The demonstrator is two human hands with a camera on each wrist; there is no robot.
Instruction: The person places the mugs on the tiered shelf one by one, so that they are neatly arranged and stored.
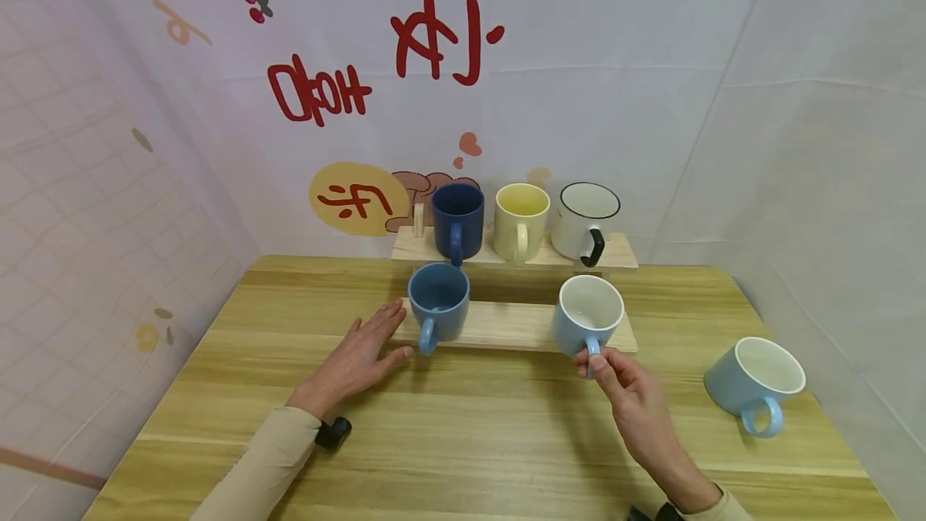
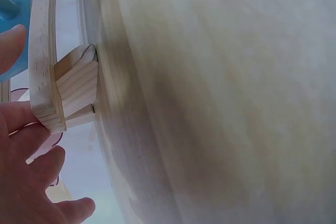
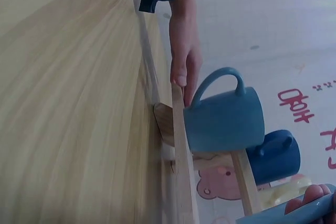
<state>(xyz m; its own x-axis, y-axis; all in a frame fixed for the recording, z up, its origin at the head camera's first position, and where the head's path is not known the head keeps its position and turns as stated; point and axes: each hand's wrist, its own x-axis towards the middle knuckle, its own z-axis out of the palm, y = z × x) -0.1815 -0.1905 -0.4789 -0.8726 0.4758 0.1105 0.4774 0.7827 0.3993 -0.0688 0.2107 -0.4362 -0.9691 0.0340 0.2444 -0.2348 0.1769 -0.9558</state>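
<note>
My right hand [image 1: 640,404] pinches the handle of a light blue mug [image 1: 587,320] with a white inside, at the right end of the lower shelf [image 1: 506,326]. Whether its base touches the board cannot be told. My left hand [image 1: 362,356] has its fingers extended and touches the left end of that shelf; the left wrist view shows fingertips [image 2: 23,114] against the board's end. Close to the left thumb, a medium blue mug [image 1: 438,304] stands on the lower shelf, handle toward me.
On the upper shelf [image 1: 403,245] stand a dark blue mug [image 1: 459,223], a yellow mug [image 1: 520,223] and a white mug with a black rim [image 1: 579,227]. Another light blue mug [image 1: 752,380] sits on the table at the right. Printed cloth [image 1: 615,119] hangs behind.
</note>
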